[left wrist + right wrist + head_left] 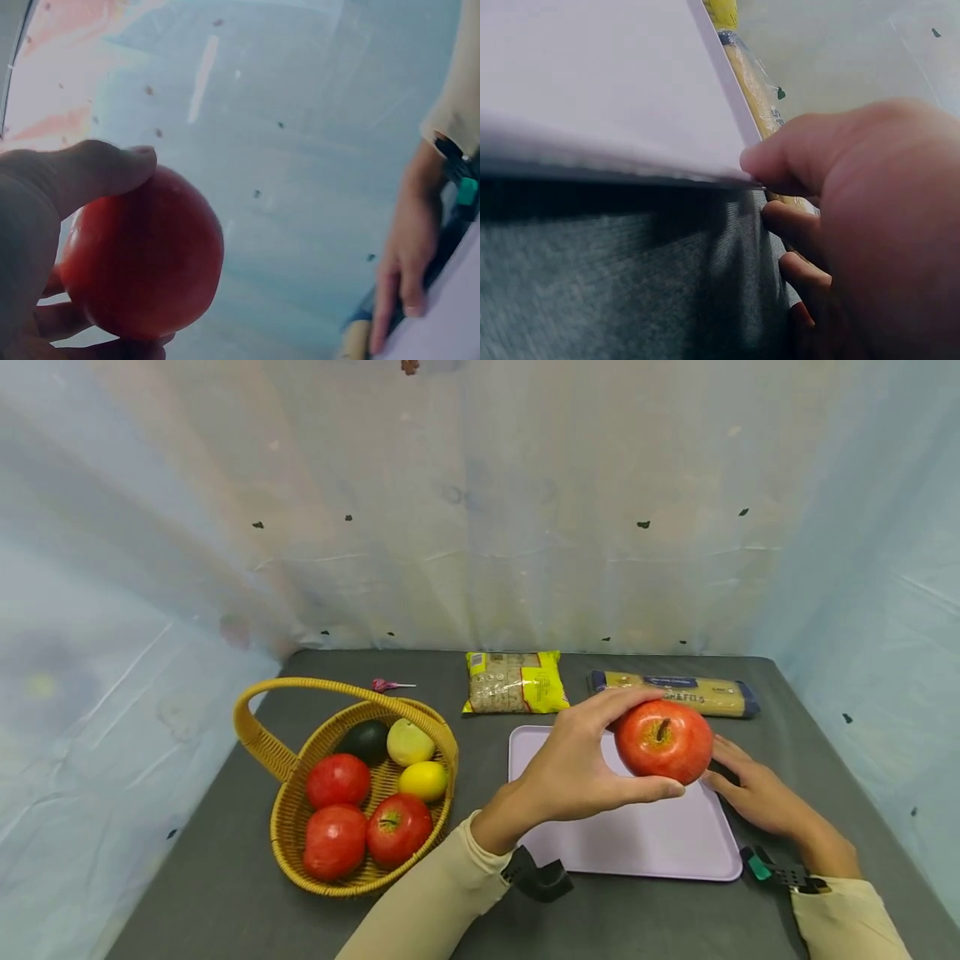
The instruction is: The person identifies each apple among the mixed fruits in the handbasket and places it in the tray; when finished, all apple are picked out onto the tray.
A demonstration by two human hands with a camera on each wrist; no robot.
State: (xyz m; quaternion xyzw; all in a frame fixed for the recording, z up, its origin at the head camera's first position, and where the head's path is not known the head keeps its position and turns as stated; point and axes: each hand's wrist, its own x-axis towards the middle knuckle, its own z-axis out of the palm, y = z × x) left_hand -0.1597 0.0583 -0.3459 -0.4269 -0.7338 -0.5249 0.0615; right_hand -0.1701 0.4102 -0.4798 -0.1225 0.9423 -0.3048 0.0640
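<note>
My left hand (577, 764) holds a red apple (663, 742) above the lilac tray (637, 847), thumb on one side and fingers on the other. The stem faces up in the head view. In the left wrist view the apple (150, 255) hangs between thumb and curled fingers. At the tray's right side is my right hand (772, 797). Its thumb laps over the tray's rim (731, 90) in the right wrist view, with the fingers on the outer side, so the edge is pinched. The apple and left hand hide part of the tray.
A yellow wicker basket (281, 835) with a tall handle stands left, holding red apples (400, 829), a lemon (423, 781), a pale green fruit (409, 742) and a dark green one (365, 742). Behind lie a lollipop (384, 685), a yellow bag (513, 683) and a spaghetti pack (720, 696).
</note>
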